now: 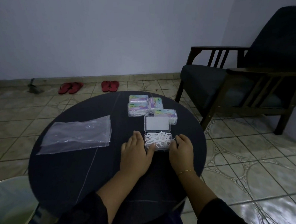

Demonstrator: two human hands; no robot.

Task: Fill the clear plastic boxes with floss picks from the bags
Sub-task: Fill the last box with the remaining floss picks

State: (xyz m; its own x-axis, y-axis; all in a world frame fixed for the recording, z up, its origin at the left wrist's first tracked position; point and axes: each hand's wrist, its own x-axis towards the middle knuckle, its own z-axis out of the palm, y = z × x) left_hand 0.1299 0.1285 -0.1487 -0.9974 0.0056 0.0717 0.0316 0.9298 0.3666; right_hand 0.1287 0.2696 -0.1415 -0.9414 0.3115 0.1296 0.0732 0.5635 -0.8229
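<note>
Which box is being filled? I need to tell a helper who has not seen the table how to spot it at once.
On the round dark table, look between the person's left hand and right hand. The open clear box sits there, heaped with loose white floss picks, its lid swung up behind. The four boxes beyond it are closed and colourfully labelled.

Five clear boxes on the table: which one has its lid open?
The open box, nearest the person, between the left hand and right hand, heaped with white floss picks. The four closed boxes sit grouped behind its raised lid, labels up.
</note>
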